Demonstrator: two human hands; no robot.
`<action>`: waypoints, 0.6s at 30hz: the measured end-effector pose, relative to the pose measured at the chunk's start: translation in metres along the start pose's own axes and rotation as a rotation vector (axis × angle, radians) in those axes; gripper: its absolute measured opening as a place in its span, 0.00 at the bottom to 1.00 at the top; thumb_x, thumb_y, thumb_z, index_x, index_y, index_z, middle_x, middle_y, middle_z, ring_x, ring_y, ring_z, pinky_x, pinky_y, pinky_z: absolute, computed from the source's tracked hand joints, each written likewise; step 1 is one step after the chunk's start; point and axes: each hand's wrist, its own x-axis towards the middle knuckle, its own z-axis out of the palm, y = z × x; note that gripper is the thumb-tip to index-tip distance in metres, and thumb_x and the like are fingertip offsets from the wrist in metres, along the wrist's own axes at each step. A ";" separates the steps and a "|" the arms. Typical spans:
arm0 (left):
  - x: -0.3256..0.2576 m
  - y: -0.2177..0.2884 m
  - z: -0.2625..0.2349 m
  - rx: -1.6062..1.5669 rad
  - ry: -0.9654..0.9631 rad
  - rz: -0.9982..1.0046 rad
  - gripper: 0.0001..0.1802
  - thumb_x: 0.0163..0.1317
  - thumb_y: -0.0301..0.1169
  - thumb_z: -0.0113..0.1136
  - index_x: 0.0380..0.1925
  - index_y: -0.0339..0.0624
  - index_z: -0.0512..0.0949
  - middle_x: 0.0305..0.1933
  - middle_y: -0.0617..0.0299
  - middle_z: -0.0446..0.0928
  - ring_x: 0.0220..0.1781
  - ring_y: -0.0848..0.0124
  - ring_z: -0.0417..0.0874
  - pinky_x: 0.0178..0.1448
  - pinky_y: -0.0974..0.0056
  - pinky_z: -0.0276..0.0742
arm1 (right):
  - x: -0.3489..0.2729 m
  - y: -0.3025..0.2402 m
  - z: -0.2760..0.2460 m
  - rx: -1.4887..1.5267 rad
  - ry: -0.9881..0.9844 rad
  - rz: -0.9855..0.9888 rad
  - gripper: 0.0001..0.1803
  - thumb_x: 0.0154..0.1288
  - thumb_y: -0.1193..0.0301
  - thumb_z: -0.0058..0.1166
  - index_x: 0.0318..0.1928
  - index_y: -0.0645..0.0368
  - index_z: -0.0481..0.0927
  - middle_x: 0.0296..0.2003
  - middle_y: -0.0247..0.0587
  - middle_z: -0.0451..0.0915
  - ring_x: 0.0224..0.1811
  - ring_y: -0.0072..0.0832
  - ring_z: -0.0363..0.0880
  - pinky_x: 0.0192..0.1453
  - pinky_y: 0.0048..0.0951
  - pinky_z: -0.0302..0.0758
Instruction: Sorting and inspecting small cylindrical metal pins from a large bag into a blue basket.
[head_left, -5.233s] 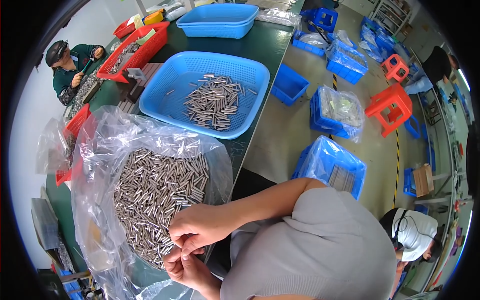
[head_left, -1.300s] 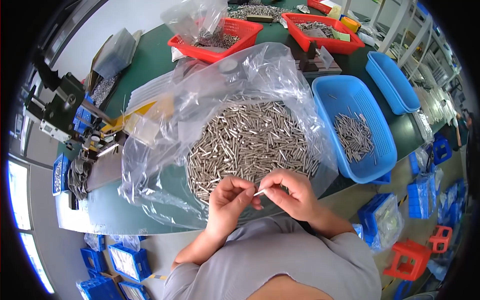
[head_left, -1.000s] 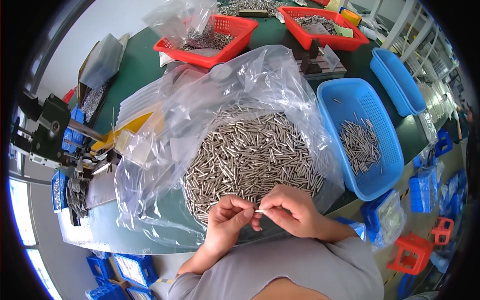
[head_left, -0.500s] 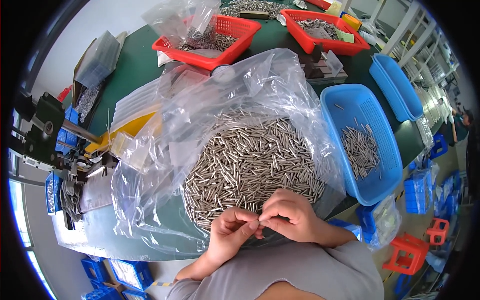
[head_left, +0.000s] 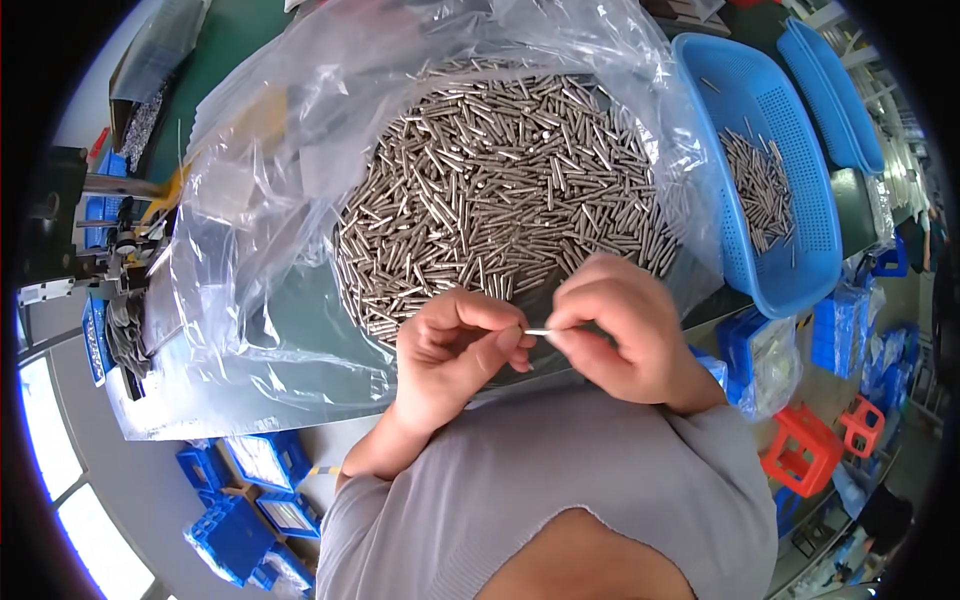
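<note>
My left hand [head_left: 450, 350] and my right hand [head_left: 615, 330] meet in front of my chest, fingertips pinched on the two ends of one small metal pin [head_left: 538, 332]. Just beyond them lies a big heap of identical silver pins [head_left: 500, 190] inside an open clear plastic bag [head_left: 300, 200] on the green table. To the right stands a blue mesh basket [head_left: 800, 270] with a smaller scatter of pins [head_left: 760, 190] in it.
A second blue basket [head_left: 850, 110] sits behind the first. A dark machine with metal parts [head_left: 80, 240] stands at the table's left end. Blue crates [head_left: 250, 500] and red stools [head_left: 800, 460] are on the floor below.
The view has tipped down and closer to the heap. Both hands have drawn nearer to my body, still working a single pin between the fingertips.
</note>
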 end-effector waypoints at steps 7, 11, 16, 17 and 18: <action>-0.005 -0.005 0.001 -0.069 0.059 -0.009 0.02 0.64 0.18 0.53 0.37 0.33 0.73 0.36 0.51 0.79 0.31 0.71 0.81 0.39 0.66 0.81 | -0.017 -0.010 -0.071 -0.775 0.916 0.172 0.09 0.57 0.81 0.59 0.39 0.64 0.80 0.35 0.42 0.80 0.34 0.27 0.75 0.38 0.25 0.71; -0.005 -0.010 0.000 -0.114 0.084 -0.012 0.02 0.64 0.19 0.54 0.36 0.34 0.73 0.36 0.51 0.79 0.31 0.71 0.81 0.38 0.66 0.81 | -0.008 -0.010 -0.050 -0.824 0.709 0.053 0.11 0.55 0.79 0.61 0.41 0.62 0.81 0.38 0.39 0.81 0.36 0.30 0.77 0.41 0.29 0.73; -0.009 -0.011 -0.007 -0.191 0.083 -0.037 0.01 0.64 0.20 0.54 0.36 0.34 0.73 0.34 0.50 0.79 0.29 0.70 0.80 0.36 0.66 0.81 | 0.010 0.016 -0.007 -0.669 0.027 0.071 0.16 0.49 0.76 0.64 0.41 0.58 0.79 0.36 0.40 0.76 0.39 0.40 0.75 0.42 0.38 0.73; -0.009 -0.011 -0.007 -0.193 0.087 -0.036 0.01 0.64 0.20 0.54 0.36 0.34 0.73 0.34 0.50 0.79 0.29 0.70 0.80 0.36 0.66 0.81 | 0.013 0.018 -0.005 -0.767 -0.031 0.106 0.16 0.49 0.75 0.64 0.41 0.59 0.79 0.36 0.40 0.76 0.40 0.41 0.74 0.44 0.38 0.72; -0.008 -0.011 -0.008 -0.177 0.078 -0.042 0.02 0.64 0.20 0.54 0.36 0.33 0.73 0.34 0.51 0.79 0.29 0.70 0.80 0.35 0.66 0.81 | 0.012 0.020 -0.002 -0.746 -0.029 0.131 0.17 0.48 0.75 0.65 0.41 0.57 0.78 0.35 0.39 0.76 0.41 0.40 0.73 0.45 0.39 0.71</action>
